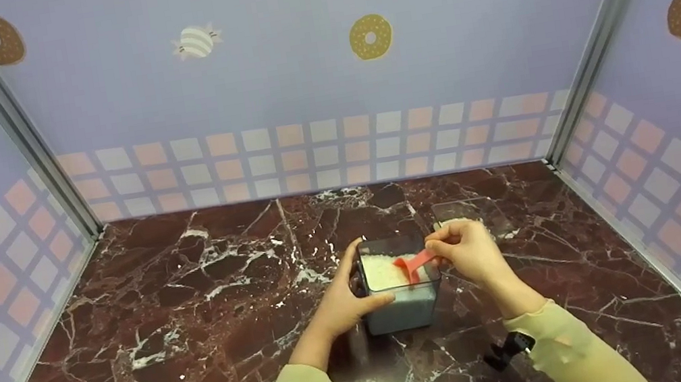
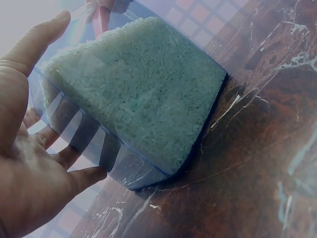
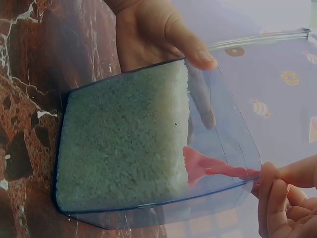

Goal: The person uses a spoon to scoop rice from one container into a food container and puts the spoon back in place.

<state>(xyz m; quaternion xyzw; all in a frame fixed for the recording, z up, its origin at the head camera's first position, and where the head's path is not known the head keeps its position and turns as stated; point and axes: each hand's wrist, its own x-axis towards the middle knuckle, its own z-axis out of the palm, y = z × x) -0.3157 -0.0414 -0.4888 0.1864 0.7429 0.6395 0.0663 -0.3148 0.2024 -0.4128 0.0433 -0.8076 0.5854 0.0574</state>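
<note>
A clear, blue-tinted plastic container [image 1: 402, 314] stands upright on the marble-patterned tabletop, filled with white rice [image 3: 119, 134] to some way below its rim. My left hand [image 1: 339, 304] grips it from the left, thumb over the near rim and fingers along the side. Between the thumb and fingers of my right hand [image 1: 472, 253] is the handle of a pinkish-red scoop [image 3: 200, 165]. The scoop's head dips into the rice surface inside the container, and the handle slants up over the right rim.
Behind my right hand lies a second clear, low container [image 1: 491, 211] with some white contents, partly hidden by the hand. White grains and veining speckle the dark red tabletop [image 1: 209, 307]. Patterned panels [image 1: 297, 88] enclose the back and both sides.
</note>
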